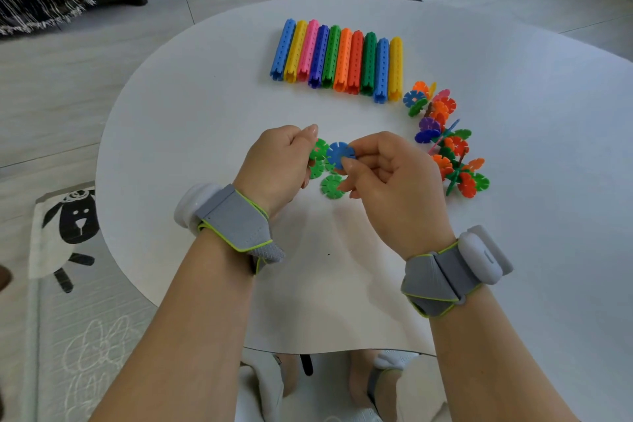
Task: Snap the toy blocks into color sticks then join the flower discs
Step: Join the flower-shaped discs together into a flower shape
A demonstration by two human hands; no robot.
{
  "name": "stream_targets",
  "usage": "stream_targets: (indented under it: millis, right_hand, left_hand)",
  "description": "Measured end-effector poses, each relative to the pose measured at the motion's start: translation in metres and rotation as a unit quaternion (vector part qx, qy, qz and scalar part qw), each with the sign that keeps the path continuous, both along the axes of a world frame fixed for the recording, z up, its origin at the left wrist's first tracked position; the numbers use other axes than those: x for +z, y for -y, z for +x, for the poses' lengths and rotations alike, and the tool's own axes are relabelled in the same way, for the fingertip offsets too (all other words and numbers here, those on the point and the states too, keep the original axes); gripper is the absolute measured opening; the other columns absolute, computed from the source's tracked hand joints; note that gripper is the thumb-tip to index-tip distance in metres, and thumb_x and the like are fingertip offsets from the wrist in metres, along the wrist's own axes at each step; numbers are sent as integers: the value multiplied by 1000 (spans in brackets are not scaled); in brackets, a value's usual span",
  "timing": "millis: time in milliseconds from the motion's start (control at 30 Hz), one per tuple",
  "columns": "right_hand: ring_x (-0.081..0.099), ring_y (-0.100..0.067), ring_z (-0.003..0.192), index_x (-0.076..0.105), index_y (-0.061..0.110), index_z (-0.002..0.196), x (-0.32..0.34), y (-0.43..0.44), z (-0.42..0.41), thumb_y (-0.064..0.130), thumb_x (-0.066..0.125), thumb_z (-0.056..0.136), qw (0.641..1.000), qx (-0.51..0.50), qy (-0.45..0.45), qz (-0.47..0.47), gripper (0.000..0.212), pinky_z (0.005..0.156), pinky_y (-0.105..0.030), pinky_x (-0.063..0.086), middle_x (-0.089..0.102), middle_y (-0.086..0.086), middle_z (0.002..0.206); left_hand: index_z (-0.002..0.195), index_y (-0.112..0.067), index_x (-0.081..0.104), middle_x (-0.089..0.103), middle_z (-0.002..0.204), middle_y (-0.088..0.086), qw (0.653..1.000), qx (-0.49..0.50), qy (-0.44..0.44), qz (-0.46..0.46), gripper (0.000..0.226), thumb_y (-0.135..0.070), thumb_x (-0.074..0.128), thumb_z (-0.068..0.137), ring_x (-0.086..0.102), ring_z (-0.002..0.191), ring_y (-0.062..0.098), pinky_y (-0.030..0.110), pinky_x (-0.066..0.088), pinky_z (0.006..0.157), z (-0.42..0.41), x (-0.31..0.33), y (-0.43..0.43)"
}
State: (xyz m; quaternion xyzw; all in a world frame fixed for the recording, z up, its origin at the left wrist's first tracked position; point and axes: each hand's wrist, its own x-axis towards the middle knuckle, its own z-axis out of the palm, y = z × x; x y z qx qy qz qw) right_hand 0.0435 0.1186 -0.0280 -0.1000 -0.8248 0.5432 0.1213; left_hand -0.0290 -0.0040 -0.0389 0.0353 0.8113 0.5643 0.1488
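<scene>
A sheep mat (73,216) lies on the floor, well left of the left hand (277,164). That hand's wrist carries a grey band (236,219) with a white pod on its outer side. The left hand is raised over the white desk (205,96), fingers curled, gripping green discs (318,149) that stick out to its right. How many discs it holds cannot be told, since the fingers hide part of them.

Just right of these, and overlapping them, is a blue disc (340,155). The right hand (387,178) pinches it between thumb and forefinger, with the other fingers curled loosely below. Between the two hands and slightly nearer the person, one green disc (331,187) lies flat on the desk, partly under the right thumb.

Beyond both hands, ten sticks (337,60) lie side by side and touching, from left to right: blue, yellow, pink, dark blue, green, orange, red, dark green, blue, yellow.

Right of the right hand, and reaching up to the last yellow stick, sits a joined cluster (445,140) of orange, green, blue, purple, pink and yellow discs, some standing on edge.

The right wrist wears a second grey band (442,281), its white pod facing right.
</scene>
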Motion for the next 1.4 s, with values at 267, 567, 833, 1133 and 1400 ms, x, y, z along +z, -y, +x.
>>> stream_targets:
  millis: [267,567,833,1133,1400]
  right_hand:
    - [68,-5,65,59,19,83,-5,1,0,6,63,87,1000,-11,1,12,14,66,-32,58,71,5,75]
    - [69,-25,67,53,13,78,-21,1,-3,9,61,86,997,-18,-10,70,12,62,-46,56,69,-6,68]
    - [70,-10,68,55,5,78,-18,7,-3,1,59,87,999,-20,-21,28,11,63,-43,58,70,-8,72]
    - [71,-10,71,55,4,77,-24,15,-1,0,60,88,998,-27,-52,-13,13,62,-43,59,69,-10,73]
    - [71,-6,71,57,2,80,-22,17,-2,2,61,89,998,-32,-54,9,9,61,-40,59,71,-8,75]
  left_hand:
    - [63,-13,37,36,35,-8,999,27,11,26,40,-31,42,98,27,38,13,23,23,44,2,2,-4]
    - [64,-14,36,36,51,0,999,18,38,-15,38,-30,40,98,31,37,11,23,24,44,3,1,-11]
    - [62,-14,33,31,40,-7,998,1,45,34,39,-25,40,99,25,31,7,15,21,36,5,5,-9]
    - [61,-14,31,29,36,-12,998,-14,29,57,40,-25,40,99,24,32,6,17,20,39,7,9,-4]
    - [60,-15,31,31,41,-8,999,-3,2,39,41,-26,40,99,27,36,8,21,23,41,8,10,-3]
